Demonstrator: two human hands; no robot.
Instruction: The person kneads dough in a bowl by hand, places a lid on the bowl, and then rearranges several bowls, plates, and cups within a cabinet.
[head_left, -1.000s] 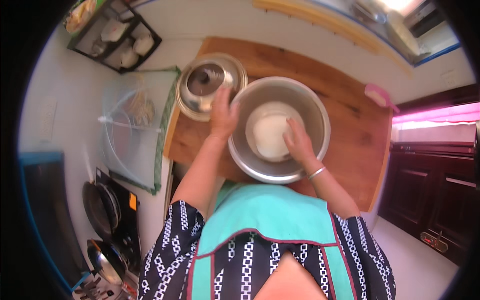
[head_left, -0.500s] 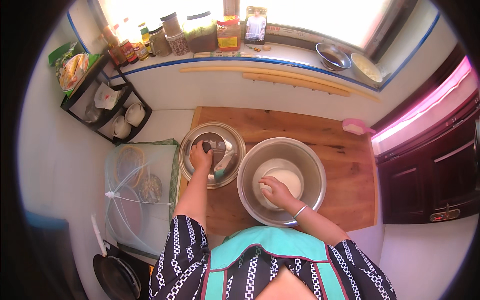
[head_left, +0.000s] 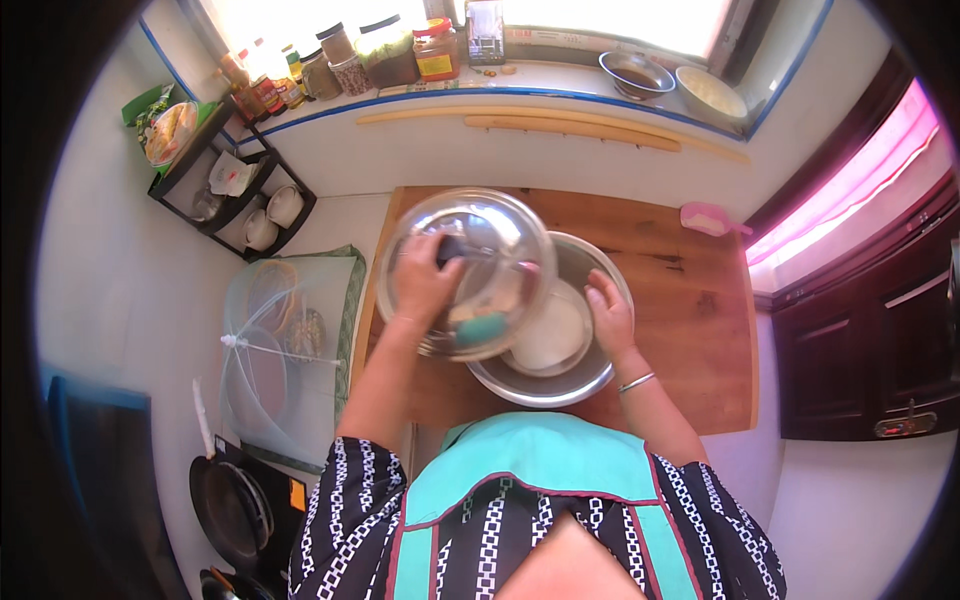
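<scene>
The left hand (head_left: 425,282) is clamped on the dark knob (head_left: 452,250) of a shiny domed lid (head_left: 505,240), tilted slightly and blurred, in a kitchen. Taking the metal pot (head_left: 540,401) as the dial, the lid sits at 10 o'clock, overlapping the rim in view; whether the two touch cannot be told. Inside the pot lies a round white mass (head_left: 558,335), partly hidden by the lid. The right hand (head_left: 609,312), a bracelet (head_left: 636,382) at its wrist, hangs at 3 o'clock, fingers apart from thumb and nothing visible in its grasp; contact with the rim is unclear. The pot stands on a wooden board (head_left: 690,330), with a pink scoop (head_left: 706,219) at 2 o'clock, rolling pins (head_left: 575,133) at 12 and a mesh food cover (head_left: 265,400) at 9.
</scene>
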